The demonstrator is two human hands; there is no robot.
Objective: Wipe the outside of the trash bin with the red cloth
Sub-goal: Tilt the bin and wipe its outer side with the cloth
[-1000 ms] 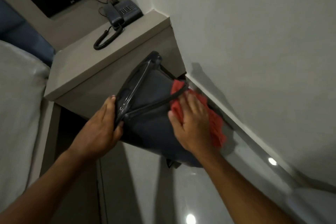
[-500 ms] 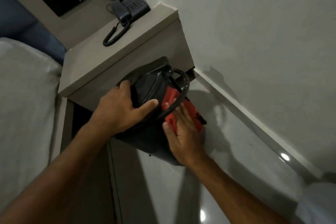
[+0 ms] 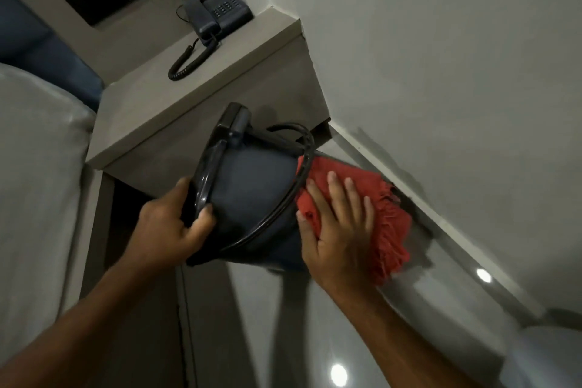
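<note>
Since a moment ago your left hand (image 3: 171, 227) is clamping the bin (image 3: 252, 186) rim instead of lying on top, and your right hand (image 3: 338, 230) is pressing the cloth (image 3: 385, 224) with fingers spread flat, so a hard push may be twisting the tilted bin out of your grip.

Your two forearms come into view bare from the lower edge, one from 7 o'clock and one from 5 o'clock, with no sleeve or cuff showing anywhere along them. Your left hand (image 3: 171, 227) is bare as well: no glove, no ring, no watch or band at the wrist. Your right hand (image 3: 338, 230) is equally uncovered, four fingers and the thumb all in sight, nails short and plain, wrist free of any strap. The lower parts of both forearms are blurred, so finer detail there cannot be told.
</note>
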